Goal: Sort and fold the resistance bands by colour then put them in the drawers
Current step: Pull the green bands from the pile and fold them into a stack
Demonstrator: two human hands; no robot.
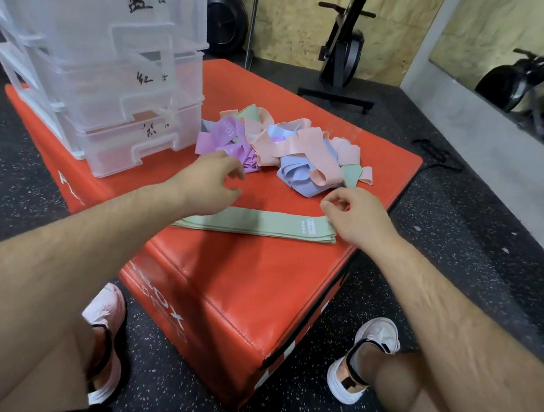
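A stack of flat green resistance bands [262,224] lies stretched out on the red padded box [248,287]. My left hand [207,184] hovers over the stack's left end, fingers loosely curled, holding nothing. My right hand [352,216] rests at the stack's right end, fingertips pinched together just above it. Behind them sits a tangled pile of bands [290,147] in purple, pink, blue and green. A clear plastic drawer unit [111,64] with handwritten labels stands at the box's left rear, its drawers pushed partly out.
The box stands on black speckled rubber flooring [15,172]. My two feet in pale shoes [106,336] flank its near corner. A black exercise machine [342,52] and a wheel stand against the wooden wall behind. A grey ledge runs along the right.
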